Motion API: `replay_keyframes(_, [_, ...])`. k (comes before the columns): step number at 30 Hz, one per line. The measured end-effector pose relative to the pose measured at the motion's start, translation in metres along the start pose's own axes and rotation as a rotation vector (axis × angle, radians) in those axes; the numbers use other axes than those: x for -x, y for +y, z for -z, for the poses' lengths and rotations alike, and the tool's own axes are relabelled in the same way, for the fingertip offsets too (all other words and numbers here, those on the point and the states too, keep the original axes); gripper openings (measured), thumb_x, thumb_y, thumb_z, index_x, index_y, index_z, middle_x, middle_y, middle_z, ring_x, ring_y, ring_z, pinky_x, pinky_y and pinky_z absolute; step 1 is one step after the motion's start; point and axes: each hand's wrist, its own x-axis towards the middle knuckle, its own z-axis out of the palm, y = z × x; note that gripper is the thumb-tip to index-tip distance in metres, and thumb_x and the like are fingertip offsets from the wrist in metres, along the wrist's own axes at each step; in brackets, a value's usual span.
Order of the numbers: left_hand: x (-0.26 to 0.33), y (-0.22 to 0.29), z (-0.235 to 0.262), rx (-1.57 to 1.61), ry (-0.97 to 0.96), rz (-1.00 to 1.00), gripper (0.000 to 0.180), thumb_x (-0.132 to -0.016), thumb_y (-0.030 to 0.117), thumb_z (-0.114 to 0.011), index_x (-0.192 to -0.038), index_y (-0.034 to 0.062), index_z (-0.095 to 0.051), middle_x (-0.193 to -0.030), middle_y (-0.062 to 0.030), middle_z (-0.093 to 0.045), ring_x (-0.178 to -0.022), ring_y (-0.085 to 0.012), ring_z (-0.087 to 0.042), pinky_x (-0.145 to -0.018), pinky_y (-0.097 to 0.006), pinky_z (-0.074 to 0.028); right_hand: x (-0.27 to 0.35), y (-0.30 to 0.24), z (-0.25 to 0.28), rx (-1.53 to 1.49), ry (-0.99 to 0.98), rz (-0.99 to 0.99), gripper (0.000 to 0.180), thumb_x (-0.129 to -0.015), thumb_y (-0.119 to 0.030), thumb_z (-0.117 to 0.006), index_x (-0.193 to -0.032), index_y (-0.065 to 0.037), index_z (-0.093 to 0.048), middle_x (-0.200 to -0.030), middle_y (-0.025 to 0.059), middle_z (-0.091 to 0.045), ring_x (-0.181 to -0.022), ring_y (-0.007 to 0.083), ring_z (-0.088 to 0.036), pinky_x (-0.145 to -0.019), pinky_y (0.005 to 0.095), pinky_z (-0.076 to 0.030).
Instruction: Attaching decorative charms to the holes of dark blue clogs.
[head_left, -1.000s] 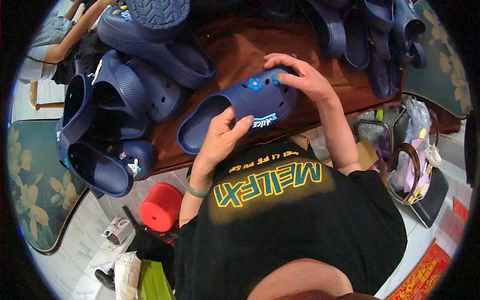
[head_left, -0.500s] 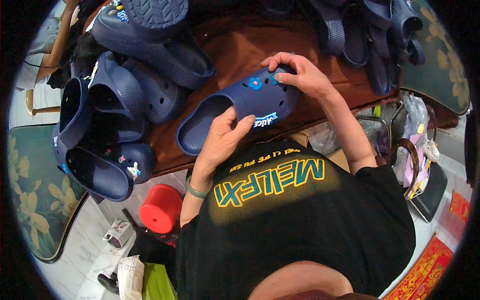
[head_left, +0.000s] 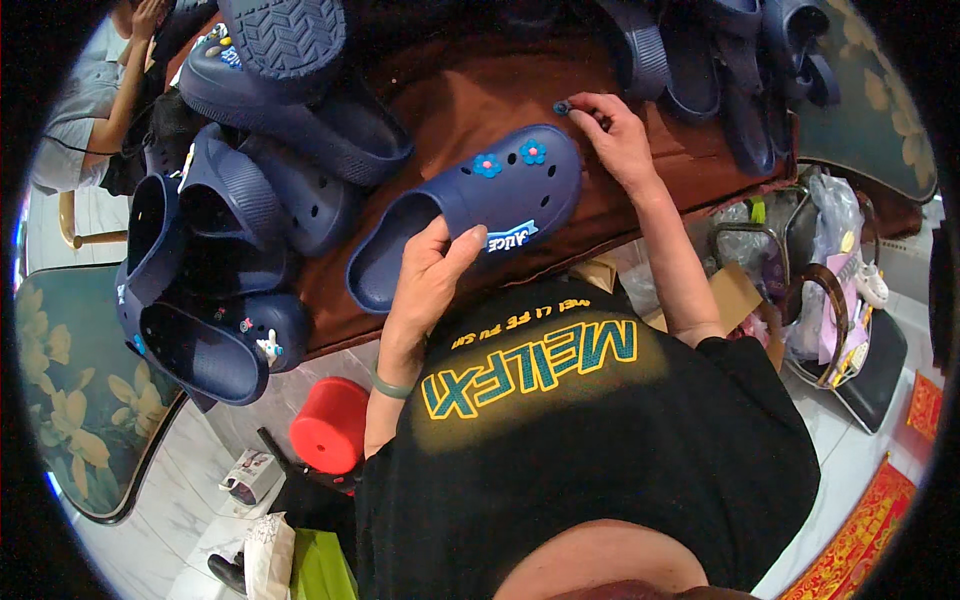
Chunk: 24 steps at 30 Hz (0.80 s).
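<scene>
A navy blue clog (head_left: 540, 195) lies across the middle of the table, its toe toward the right. Two blue flower charms with pink centres (head_left: 487, 165) sit in its upper holes, and a blue-and-white lettered charm (head_left: 512, 237) is on the near side. My left hand (head_left: 432, 268) grips the clog at its opening, thumb outside and fingers reaching inside. Just beyond the toe, my right hand (head_left: 610, 130) pinches a small blue shoe charm (head_left: 562, 107) between thumb and forefinger. It is apart from the clog.
More navy clogs (head_left: 215, 345) are piled at the left, and others (head_left: 690, 75) at the far right. Brown cloth (head_left: 470, 85) covers the table. Below its edge are a red stool (head_left: 328, 425) and bags (head_left: 835, 270). Another person's arm (head_left: 120, 110) shows far left.
My right hand has moved off the clog's toe to the far side, now with a small blue charm in its fingertips. The second flower charm on the clog is uncovered.
</scene>
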Motion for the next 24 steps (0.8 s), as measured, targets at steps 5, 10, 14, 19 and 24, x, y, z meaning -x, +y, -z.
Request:
replay_keyframes(5, [0.002, 0.002, -0.003, 0.035, 0.025, -0.027, 0.029, -0.094, 0.017, -0.058, -0.116, -0.0019, -0.062, -0.105, -0.0002, -0.064, -0.094, -0.0075, -0.054, -0.084, -0.023, -0.043, -0.006, 0.000, -0.011, 0.498, 0.017, 0.320, 0.026, -0.085, -0.017, -0.068, -0.109, -0.009, -0.067, -0.099, 0.0105, -0.062, -0.094, 0.0272, -0.060, -0.081, 0.0327, -0.048])
replay_keyframes(10, [0.003, 0.002, -0.005, 0.053, 0.042, -0.048, 0.029, -0.095, 0.017, -0.058, -0.115, -0.0025, -0.062, -0.104, -0.0002, -0.064, -0.093, -0.0075, -0.053, -0.084, -0.023, -0.043, 0.005, -0.011, -0.005, 0.314, 0.114, 0.371, 0.019, -0.088, -0.011, -0.065, -0.106, -0.005, -0.068, -0.099, 0.0071, -0.064, -0.089, 0.0193, -0.062, -0.080, 0.0270, -0.049])
replay_keyframes(14, [0.005, 0.000, -0.003, 0.012, 0.068, -0.005, 0.029, -0.095, 0.017, -0.057, -0.116, -0.0027, -0.062, -0.105, -0.0008, -0.064, -0.095, -0.0081, -0.054, -0.085, -0.023, -0.043, 0.052, -0.058, 0.011, -0.129, 0.030, 0.090, 0.014, -0.090, -0.007, -0.064, -0.102, 0.001, -0.067, -0.099, 0.0046, -0.069, -0.087, 0.0091, -0.062, -0.074, 0.0235, -0.049])
replay_keyframes(19, [0.004, 0.003, -0.006, 0.100, 0.038, -0.046, 0.030, -0.095, 0.017, -0.057, -0.118, -0.0022, -0.061, -0.108, -0.0021, -0.063, -0.098, -0.0092, -0.054, -0.088, -0.025, -0.043, 0.082, -0.082, 0.006, -0.050, -0.146, 0.148, 0.012, -0.081, -0.005, -0.070, -0.092, -0.005, -0.069, -0.091, 0.0053, -0.064, -0.087, 0.0198, -0.059, -0.080, 0.0296, -0.046])
replay_keyframes(24, [-0.003, 0.000, 0.000, 0.076, 0.024, -0.039, 0.030, -0.095, 0.017, -0.058, -0.119, -0.0014, -0.061, -0.111, -0.0023, -0.063, -0.099, -0.0092, -0.054, -0.089, -0.025, -0.043, 0.083, -0.081, -0.012, 0.150, -0.144, 0.209, 0.014, -0.077, -0.008, -0.073, -0.090, -0.007, -0.068, -0.116, 0.0097, -0.056, -0.109, 0.0272, -0.049, -0.093, 0.0346, -0.040])
